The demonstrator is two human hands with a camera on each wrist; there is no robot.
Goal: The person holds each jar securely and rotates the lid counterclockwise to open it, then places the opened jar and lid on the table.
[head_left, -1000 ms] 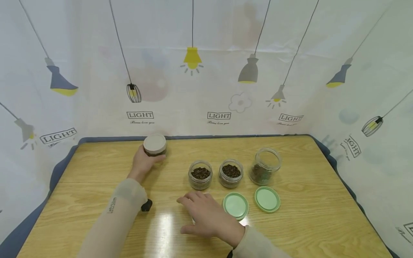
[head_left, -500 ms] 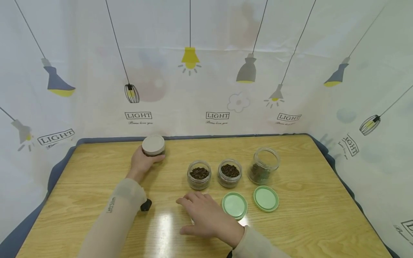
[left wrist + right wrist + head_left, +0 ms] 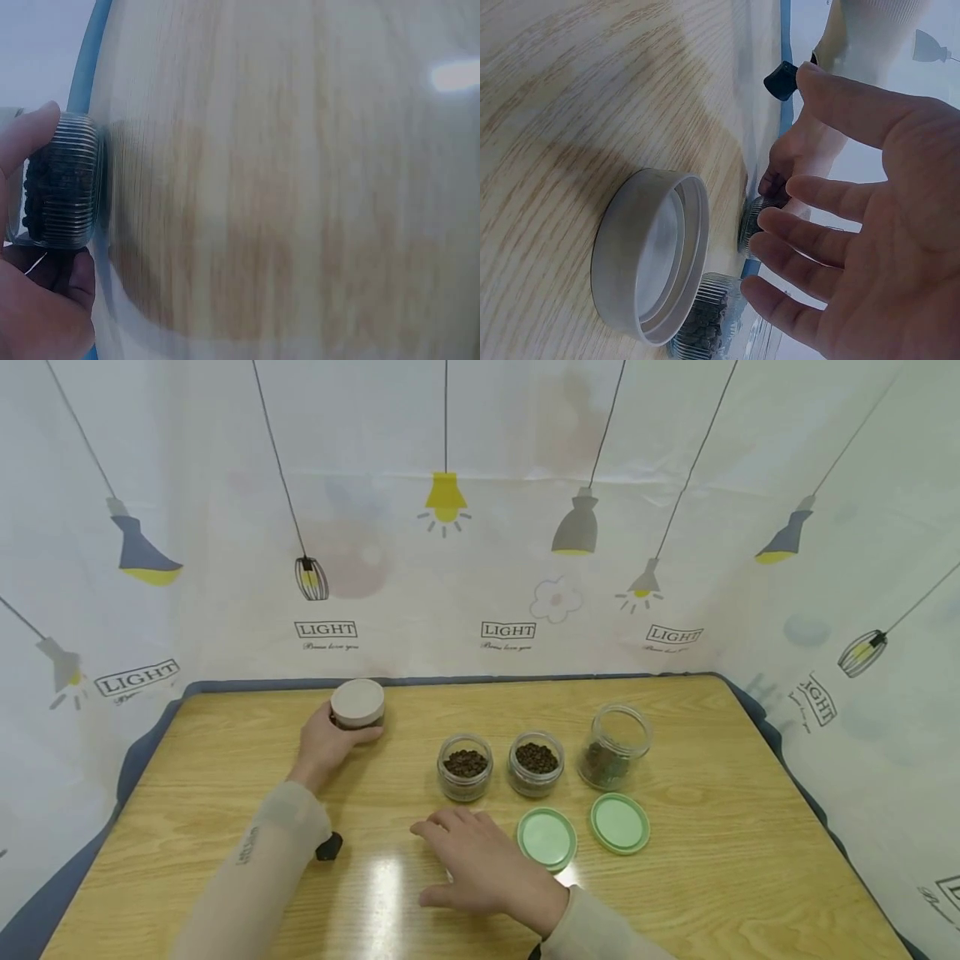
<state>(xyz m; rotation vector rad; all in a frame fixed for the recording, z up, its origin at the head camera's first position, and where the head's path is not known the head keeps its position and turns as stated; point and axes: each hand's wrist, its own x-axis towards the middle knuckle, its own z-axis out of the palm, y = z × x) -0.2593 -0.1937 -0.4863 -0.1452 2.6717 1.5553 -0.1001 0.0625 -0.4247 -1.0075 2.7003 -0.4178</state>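
Note:
In the head view my left hand [image 3: 326,745] grips a white-lidded glass jar [image 3: 357,703] near the table's back left. The left wrist view shows thumb and fingers around its ribbed side, with dark beans [image 3: 64,184] inside. My right hand [image 3: 487,864] is spread in front of the open jars, fingers extended and holding nothing. Beneath it, mostly hidden in the head view, a white lid [image 3: 613,259] lies hollow side up on the table; a gap separates hand and lid in the right wrist view.
Two small open jars of coffee beans, one left [image 3: 465,777] and one right [image 3: 536,777], stand mid-table. Right of them is a taller open jar [image 3: 611,760], partly filled. Two green lids [image 3: 547,837] [image 3: 619,822] lie in front. A printed curtain [image 3: 420,577] rises behind the table.
My left hand has come very slightly nearer with the jar, and its forearm has shifted a little left. The right hand stays where it was.

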